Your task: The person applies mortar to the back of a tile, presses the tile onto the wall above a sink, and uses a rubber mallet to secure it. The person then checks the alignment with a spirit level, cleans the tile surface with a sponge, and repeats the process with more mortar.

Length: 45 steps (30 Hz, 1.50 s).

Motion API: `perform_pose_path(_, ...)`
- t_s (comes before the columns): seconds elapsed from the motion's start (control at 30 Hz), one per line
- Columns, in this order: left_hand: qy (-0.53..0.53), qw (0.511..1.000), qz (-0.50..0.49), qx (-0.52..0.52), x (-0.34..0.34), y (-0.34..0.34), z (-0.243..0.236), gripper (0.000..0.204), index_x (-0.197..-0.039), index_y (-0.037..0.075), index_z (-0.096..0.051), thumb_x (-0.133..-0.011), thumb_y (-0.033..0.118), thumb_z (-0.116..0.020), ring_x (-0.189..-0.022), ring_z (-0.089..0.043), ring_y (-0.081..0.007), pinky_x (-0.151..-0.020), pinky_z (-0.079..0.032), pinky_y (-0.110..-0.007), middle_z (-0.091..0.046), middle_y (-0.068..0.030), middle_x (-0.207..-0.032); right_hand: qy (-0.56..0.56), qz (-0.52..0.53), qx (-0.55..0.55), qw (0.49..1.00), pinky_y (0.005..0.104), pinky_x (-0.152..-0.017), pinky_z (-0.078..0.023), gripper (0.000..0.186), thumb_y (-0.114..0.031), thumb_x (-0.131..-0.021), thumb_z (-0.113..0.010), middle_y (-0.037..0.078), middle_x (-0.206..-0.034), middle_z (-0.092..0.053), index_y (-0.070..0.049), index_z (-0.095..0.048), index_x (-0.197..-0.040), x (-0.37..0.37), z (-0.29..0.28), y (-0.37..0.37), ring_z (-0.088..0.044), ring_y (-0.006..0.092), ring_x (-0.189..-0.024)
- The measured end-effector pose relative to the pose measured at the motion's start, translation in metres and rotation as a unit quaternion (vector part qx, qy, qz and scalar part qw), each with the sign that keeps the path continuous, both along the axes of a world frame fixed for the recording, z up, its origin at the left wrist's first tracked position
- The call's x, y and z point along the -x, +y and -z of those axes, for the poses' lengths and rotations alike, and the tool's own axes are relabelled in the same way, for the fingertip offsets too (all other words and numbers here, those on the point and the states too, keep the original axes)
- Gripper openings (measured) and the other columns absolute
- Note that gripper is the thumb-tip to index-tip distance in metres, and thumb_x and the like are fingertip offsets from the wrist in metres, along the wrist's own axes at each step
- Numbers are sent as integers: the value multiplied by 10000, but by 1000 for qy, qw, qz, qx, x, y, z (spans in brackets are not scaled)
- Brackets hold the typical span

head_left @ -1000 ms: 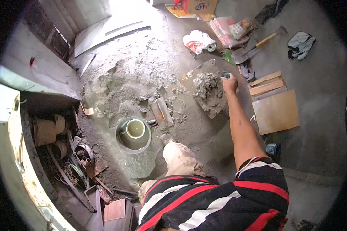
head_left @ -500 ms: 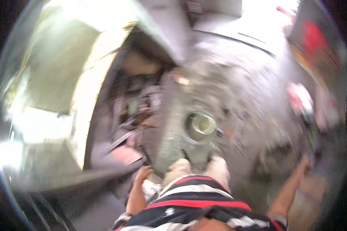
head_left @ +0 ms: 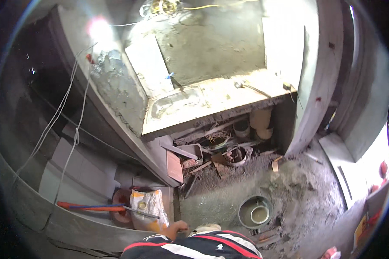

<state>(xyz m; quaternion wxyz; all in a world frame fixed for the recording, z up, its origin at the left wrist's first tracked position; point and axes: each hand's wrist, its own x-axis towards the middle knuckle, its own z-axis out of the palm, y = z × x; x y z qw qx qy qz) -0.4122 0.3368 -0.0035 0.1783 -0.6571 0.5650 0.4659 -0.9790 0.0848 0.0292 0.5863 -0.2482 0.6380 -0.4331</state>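
Note:
My left hand (head_left: 176, 228) hangs low beside my striped shirt, fingers curled, and I see nothing in it. Nearest to it is a white and orange sack (head_left: 149, 209), which looks just beyond my hand; I cannot tell whether they touch. My right hand is out of the picture. On the wet floor ahead to the right stands a dark round tub (head_left: 244, 210). A smaller pale container (head_left: 260, 214) sits inside it, holding murky liquid.
A rough counter (head_left: 229, 93) with a sink recess (head_left: 177, 101) spans ahead; a long-handled tool (head_left: 256, 88) lies on it. Debris and buckets (head_left: 242, 128) crowd underneath. An orange-handled tool (head_left: 88, 207) lies left. Cords (head_left: 75, 134) hang at the left wall. Rubble (head_left: 307, 190) covers the right floor.
My view has swung left and steadied from a blur, so the counter now lies straight ahead. The tub appears lower and farther right. My right arm has left the picture.

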Motion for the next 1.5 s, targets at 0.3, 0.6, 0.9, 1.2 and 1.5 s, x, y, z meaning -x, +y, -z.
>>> perform_pose_path(0.3,46,975,-211,45,-59,57,75,406,-1041,31,-753,-842,360,-625,-1044,-689,-400,-919,-539,-490,-720,-222,-1090,-36,-36,-10,999,450,-918,-542,367,-171,-963,-530,134,-1177,-676,-24,-603,-1291,-73,-24,-22,-674,302,-1043)
perform_pose_path(0.6,98,958,-225,148,-96,-27,52,628,-1389,-7,-563,-917,401,-635,-1390,-476,-381,-1154,-381,-450,-515,-255,-1478,-211,-148,3,966,415,-919,-555,422,-132,-952,-588,128,-1217,-675,-7,-576,-1355,-198,-66,-50,-664,267,-1100)
perform_pose_path(0.9,565,722,-397,-34,92,-208,-81,898,-1609,109,-267,-901,317,-780,-1387,-477,-262,-1118,-429,-459,-457,-166,-1533,-234,-309,-116,915,307,-889,-519,297,-151,-955,-646,50,-1095,-703,-16,-649,-1220,-263,-33,-20,-652,129,-1001)
perform_pose_path(1.2,548,665,-490,-131,199,-254,38,828,-1597,174,-274,-959,535,-660,-1316,-479,-167,-1032,-418,-390,-519,-39,-1441,140,-175,-134,965,395,-842,-543,356,-229,-911,-716,125,-1057,-676,-1,-638,-1173,-240,149,-41,-651,217,-945)
perform_pose_path(1.5,422,557,-709,-92,227,-292,218,501,-1446,141,-468,-1027,378,-608,-1145,-548,-138,-952,-477,-414,-591,31,-1272,120,-9,-207,971,416,-767,-527,421,-252,-848,-740,186,-958,-701,55,-650,-1121,-220,397,-132,-682,312,-861)
